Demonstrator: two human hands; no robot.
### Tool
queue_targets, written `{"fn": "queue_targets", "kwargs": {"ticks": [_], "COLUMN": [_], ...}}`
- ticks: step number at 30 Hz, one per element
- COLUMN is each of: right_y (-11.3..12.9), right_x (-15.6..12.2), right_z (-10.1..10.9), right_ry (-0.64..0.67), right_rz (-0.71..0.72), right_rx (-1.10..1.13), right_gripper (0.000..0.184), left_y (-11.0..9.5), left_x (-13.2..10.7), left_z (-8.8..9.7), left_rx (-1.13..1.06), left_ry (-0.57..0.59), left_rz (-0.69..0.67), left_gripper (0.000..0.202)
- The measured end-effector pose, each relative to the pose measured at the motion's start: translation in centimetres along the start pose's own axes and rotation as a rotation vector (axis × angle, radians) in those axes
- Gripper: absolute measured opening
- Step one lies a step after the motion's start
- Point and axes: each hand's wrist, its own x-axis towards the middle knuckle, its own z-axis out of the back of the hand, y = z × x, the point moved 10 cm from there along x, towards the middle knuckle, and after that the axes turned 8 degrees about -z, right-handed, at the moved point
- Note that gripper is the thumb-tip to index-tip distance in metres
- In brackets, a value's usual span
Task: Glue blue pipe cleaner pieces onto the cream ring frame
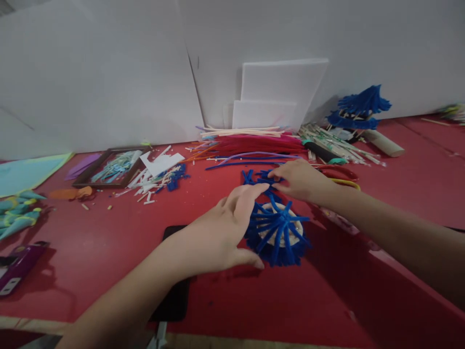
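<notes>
A small round model (280, 228) stands on the red table, with blue pipe cleaner strips fanned out from its tip over a pale ring and a blue fringe below. My left hand (228, 230) is at its left side, fingers stretched out and thumb apart, holding nothing. Behind the model lies a small pile of cut blue pipe cleaner pieces (249, 177). My right hand (300, 179) reaches into this pile with its fingers curled round a blue piece; the fingertips are partly hidden among the blue pieces.
Long pipe cleaners (254, 144) lie along the wall, beside wooden sticks (336, 143). Red-handled scissors (337, 172) rest behind my right wrist. A finished blue tiered model (363, 106) stands back right. A black phone (174, 300) is under my left forearm; a purple glue gun (22, 266) lies left.
</notes>
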Motion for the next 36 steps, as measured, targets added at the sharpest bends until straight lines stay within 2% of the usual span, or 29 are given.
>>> {"fn": "queue_targets", "kwargs": {"ticks": [2,4,6,8,10,12,14,16,17,19,21,22,24,27,30,33,36], "right_y": [0.0,-0.3,-0.7,-0.9,-1.1,-1.0,-0.6,0.5,1.4,3.5,5.4,6.0,6.2,5.3,4.6,5.6,6.8], "right_x": [0.4,0.5,0.4,0.2,-0.4,-1.8,-3.9,-6.2,-7.1,-8.0,-7.9,-7.8,-7.5,-7.8,-8.7,-8.5,-8.4], "right_z": [-0.7,-1.1,-0.9,0.0,2.0,5.3,9.3,13.2,14.7,16.3,16.3,16.0,15.2,14.9,14.9,14.9,15.7], "right_ry": [0.018,0.019,-0.005,-0.061,-0.16,-0.304,-0.469,-0.599,-0.62,-0.536,-0.38,-0.317,-0.263,-0.414,-0.585,-0.551,-0.501], "right_rz": [0.004,0.0,-0.01,-0.022,-0.038,-0.067,-0.099,-0.111,-0.096,-0.023,0.004,-0.006,-0.051,-0.096,-0.088,0.022,0.146], "right_rx": [-0.003,0.013,0.053,0.119,0.205,0.309,0.421,0.519,0.58,0.8,0.933,0.985,1.064,1.131,1.167,1.185,1.117], "right_gripper": [0.04,0.04,0.04,0.037,0.028,0.025,0.028,0.029,0.026,0.016,0.013,0.013,0.014,0.013,0.01,0.011,0.008], "left_y": [-0.2,-0.2,-0.6,-1.2,-2.0,-2.7,-3.1,-3.4,-3.6,-3.9,-4.1,-4.0,-3.5,-2.5,-2.3,-2.7,-2.6], "left_x": [-0.6,-0.9,-0.9,-0.6,-0.4,-0.5,-0.6,-0.5,-0.5,-0.3,-0.2,-0.2,-0.4,-0.5,-0.3,-0.1,0.4], "left_z": [0.6,1.6,3.2,5.1,7.0,8.3,8.7,8.5,8.3,7.9,7.8,7.9,8.1,8.1,8.0,8.0,7.7], "left_rx": [0.086,0.146,0.198,0.233,0.217,0.157,0.096,0.033,-0.001,-0.052,-0.058,-0.057,-0.088,-0.187,-0.249,-0.306,-0.341], "left_ry": [0.071,0.091,0.037,-0.087,-0.262,-0.429,-0.543,-0.611,-0.633,-0.666,-0.695,-0.718,-0.765,-0.807,-0.801,-0.762,-0.677], "left_rz": [0.039,0.055,0.033,-0.01,-0.056,-0.119,-0.178,-0.232,-0.26,-0.3,-0.305,-0.292,-0.253,-0.2,-0.211,-0.254,-0.236], "left_gripper": [0.11,0.107,0.1,0.09,0.079,0.064,0.051,0.047,0.046,0.032,0.008,0.003,0.008,0.009,0.011,0.014,0.015]}}
